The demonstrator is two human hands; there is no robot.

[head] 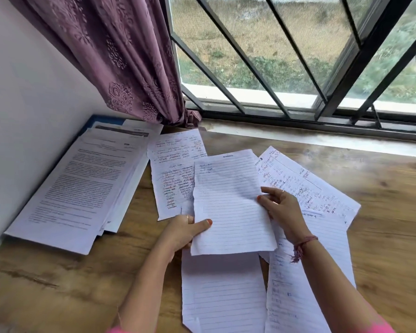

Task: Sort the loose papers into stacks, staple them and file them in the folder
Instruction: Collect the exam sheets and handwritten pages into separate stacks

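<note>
On the brown wood-grain table (382, 212) under a purple patterned curtain (120, 56) and barred window (298, 56), a stack of printed white pages (77, 188) lies at nine o'clock on a blue folder (101, 119), while the left hand (183, 233) and right hand (282, 207) each keep a pinching grip on one creased lined sheet (228, 203) at centre, above four more handwritten loose sheets (305, 188).

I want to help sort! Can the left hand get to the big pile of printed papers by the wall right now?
Probably not yet. The left hand is busy gripping the lined sheet, which the right hand pinches too. The printed pile lies close on its left with bare table between, so once free, likely yes.
</note>
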